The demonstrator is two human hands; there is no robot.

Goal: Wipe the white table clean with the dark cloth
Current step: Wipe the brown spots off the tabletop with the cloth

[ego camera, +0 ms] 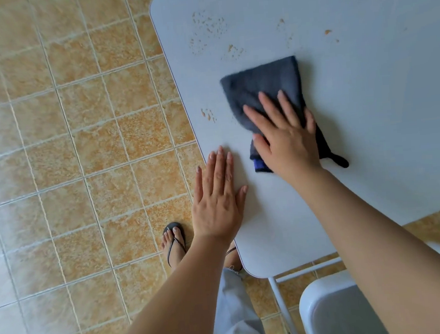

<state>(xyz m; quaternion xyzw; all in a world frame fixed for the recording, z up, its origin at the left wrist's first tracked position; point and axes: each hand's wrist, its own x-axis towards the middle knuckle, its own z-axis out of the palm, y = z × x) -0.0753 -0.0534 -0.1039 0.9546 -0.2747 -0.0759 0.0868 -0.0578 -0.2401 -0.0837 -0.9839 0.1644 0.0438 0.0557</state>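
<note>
The white table (367,100) fills the upper right of the head view. A dark grey cloth (262,83) lies flat on it, with a blue tag near its lower corner. My right hand (285,137) presses palm-down on the cloth's near half, fingers spread. Flat on the table's left edge rests my left hand (218,193), fingers together and nothing under it. Tan crumbs and smears (209,26) dot the table beyond the cloth, and a small patch (207,114) lies left of it.
A white chair (332,311) stands at the bottom right under the table's near corner, beside a thin white table leg (281,308). Tan tiled floor (66,153) spreads to the left. My foot in a black sandal (173,240) stands by the table edge.
</note>
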